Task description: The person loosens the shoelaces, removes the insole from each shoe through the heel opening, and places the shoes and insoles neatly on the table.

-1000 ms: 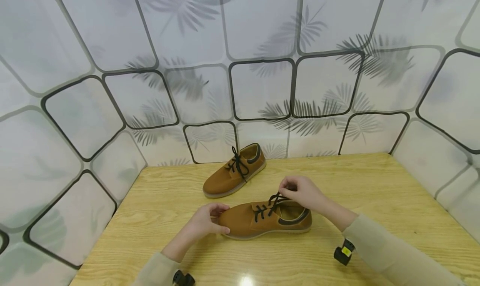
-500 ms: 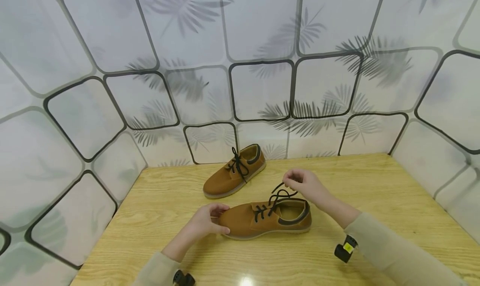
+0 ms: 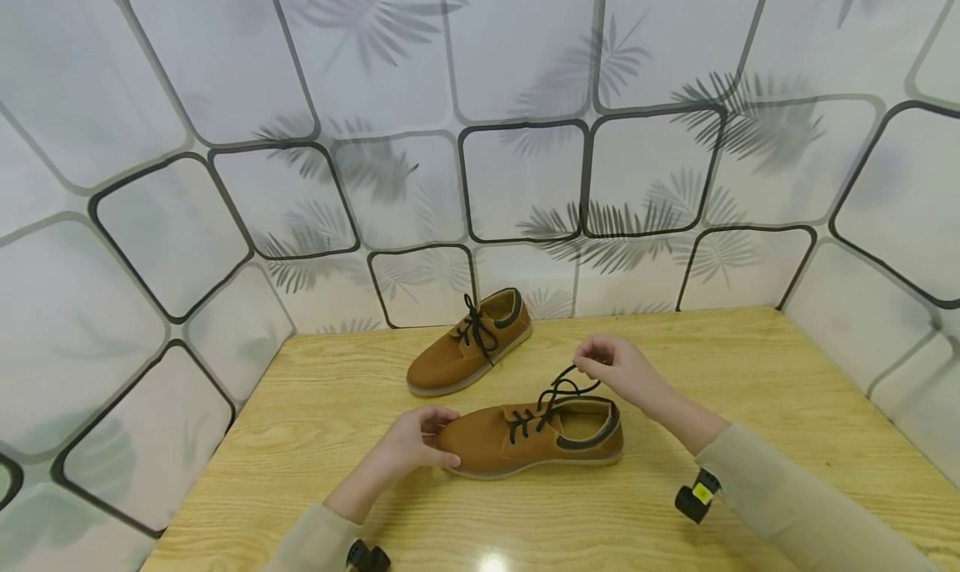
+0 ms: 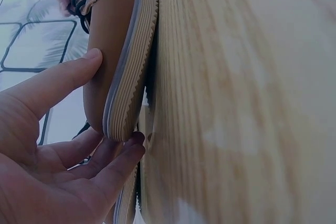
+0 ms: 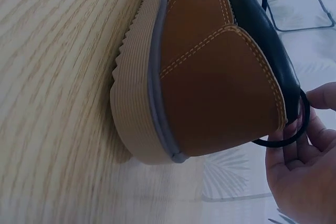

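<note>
Left hand [image 3: 408, 443] grips the front shoe [image 3: 483, 439] at its toe, right hand [image 3: 621, 373] pinches its lace [image 5: 283, 143], and another shoe [image 3: 447, 366] lies behind it.

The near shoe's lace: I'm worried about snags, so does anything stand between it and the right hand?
Nothing visible does: the right hand directly pinches the lace of the near shoe. The far shoe lies apart, to that hand's left.

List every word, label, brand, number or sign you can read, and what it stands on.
No readable text in any view.
Small yellow label on the black boxy right-wrist camera: too small to tell whether it bears text.
Brown, low-cut, leather-look front shoe and matching rear shoe: no lettering visible.
</note>
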`<action>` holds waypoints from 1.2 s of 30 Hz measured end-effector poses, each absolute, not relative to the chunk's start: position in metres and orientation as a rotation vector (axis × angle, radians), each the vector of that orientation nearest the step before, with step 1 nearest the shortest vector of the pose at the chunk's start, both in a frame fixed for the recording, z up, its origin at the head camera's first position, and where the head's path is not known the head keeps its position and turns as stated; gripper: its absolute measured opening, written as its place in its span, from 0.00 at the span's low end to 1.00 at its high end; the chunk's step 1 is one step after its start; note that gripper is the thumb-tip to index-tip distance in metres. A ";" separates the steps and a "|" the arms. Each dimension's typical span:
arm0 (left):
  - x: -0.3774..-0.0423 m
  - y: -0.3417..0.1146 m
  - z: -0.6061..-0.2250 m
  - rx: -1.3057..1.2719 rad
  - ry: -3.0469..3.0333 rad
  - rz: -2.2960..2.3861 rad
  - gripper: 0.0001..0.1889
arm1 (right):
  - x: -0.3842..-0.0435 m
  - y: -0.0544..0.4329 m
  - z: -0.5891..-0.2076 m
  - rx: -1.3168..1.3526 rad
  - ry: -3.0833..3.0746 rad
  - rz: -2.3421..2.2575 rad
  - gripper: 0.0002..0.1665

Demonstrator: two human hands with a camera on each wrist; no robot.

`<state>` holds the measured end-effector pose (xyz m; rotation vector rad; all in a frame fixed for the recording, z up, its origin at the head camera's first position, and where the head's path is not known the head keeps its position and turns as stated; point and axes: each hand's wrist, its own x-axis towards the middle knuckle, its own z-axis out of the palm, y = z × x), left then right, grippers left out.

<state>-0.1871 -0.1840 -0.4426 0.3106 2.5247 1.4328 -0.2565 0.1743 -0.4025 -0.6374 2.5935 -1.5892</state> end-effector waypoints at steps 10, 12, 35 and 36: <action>-0.187 -0.183 -0.442 0.307 2.529 1.426 0.32 | -0.261 0.184 -0.407 -0.613 2.681 -1.472 0.07; -0.187 -0.183 -0.442 0.306 2.527 1.427 0.32 | -0.262 0.187 -0.408 -0.602 2.701 -1.451 0.07; -0.187 -0.183 -0.441 0.313 2.541 1.422 0.32 | -0.257 0.195 -0.386 -0.674 2.665 -1.436 0.08; -0.187 -0.183 -0.441 0.313 2.542 1.419 0.32 | -0.256 0.195 -0.385 -0.683 2.663 -1.434 0.07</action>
